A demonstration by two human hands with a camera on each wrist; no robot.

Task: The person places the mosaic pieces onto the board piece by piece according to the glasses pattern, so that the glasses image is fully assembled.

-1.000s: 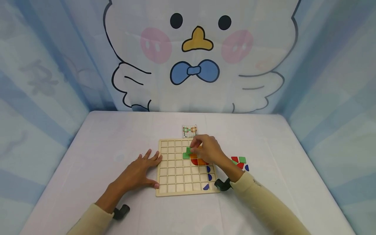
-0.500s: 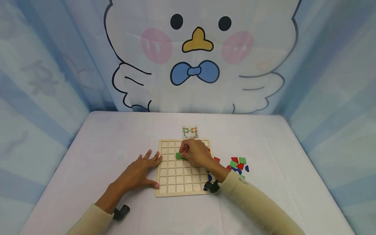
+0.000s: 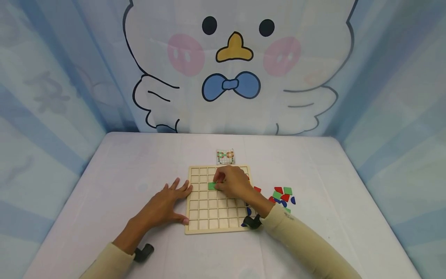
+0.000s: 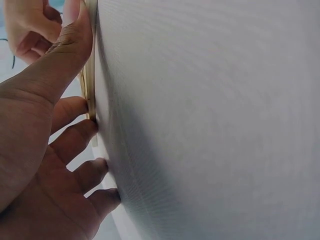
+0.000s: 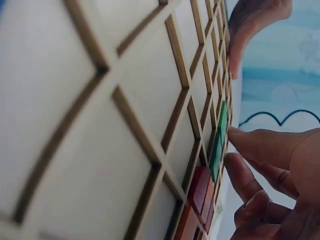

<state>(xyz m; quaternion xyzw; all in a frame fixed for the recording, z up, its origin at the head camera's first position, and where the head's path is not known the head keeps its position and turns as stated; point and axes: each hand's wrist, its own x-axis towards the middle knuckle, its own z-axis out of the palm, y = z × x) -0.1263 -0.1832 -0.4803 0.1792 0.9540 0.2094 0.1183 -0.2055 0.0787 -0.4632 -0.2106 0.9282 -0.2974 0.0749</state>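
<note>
A wooden grid board (image 3: 203,204) lies on the white table. My left hand (image 3: 161,204) rests at its left edge with fingers spread, the thumb touching the board's side. My right hand (image 3: 232,183) is over the upper middle of the board, thumb and index fingertips at a green square tile (image 3: 211,186) that lies flat in a cell. In the right wrist view those fingertips appear just above two green tiles (image 5: 216,155), apart from each other, and a red piece (image 5: 200,189) sits beside them. The hand hides other pieces on the board.
Right of the board lie loose red, green and blue pieces (image 3: 281,196). A small pattern card (image 3: 225,156) stands behind the board. Blue half-round pieces (image 3: 249,211) sit along the board's right side. A curtain (image 3: 237,112) hangs behind the table.
My right hand has moved left and brought a green tile to a cell left of the others. The tile now lies flat and the fingers have let go. The left hand has stayed put.
</note>
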